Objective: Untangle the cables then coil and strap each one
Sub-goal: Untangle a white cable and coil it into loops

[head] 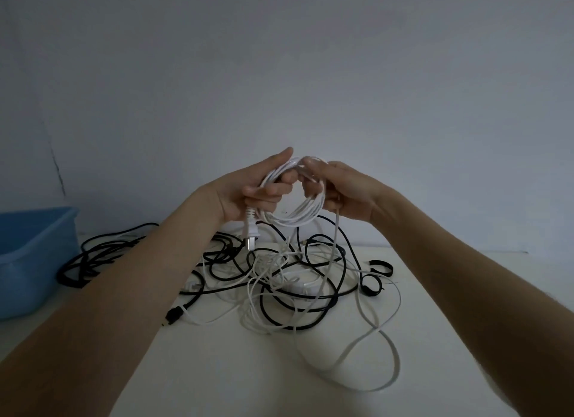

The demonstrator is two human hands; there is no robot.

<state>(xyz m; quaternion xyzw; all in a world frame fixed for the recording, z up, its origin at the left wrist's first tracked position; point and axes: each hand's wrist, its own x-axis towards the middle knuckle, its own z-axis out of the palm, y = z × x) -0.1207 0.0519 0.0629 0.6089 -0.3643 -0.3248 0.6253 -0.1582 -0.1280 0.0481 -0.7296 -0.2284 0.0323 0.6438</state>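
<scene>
Both hands hold a white cable coil [302,213] in the air above the table. My left hand [253,190] grips the coil's left side, and the white plug [250,230] hangs below that fist. My right hand [344,190] pinches the coil's top right. The cable's loose white tail [334,255] drops from the right hand and loops over the table toward me. Under the hands lies a tangle of black and white cables [273,280].
A blue plastic bin [31,255] stands at the table's left edge. Black strap loops [377,269] lie to the right of the tangle. The white table [217,370] meets a plain wall behind.
</scene>
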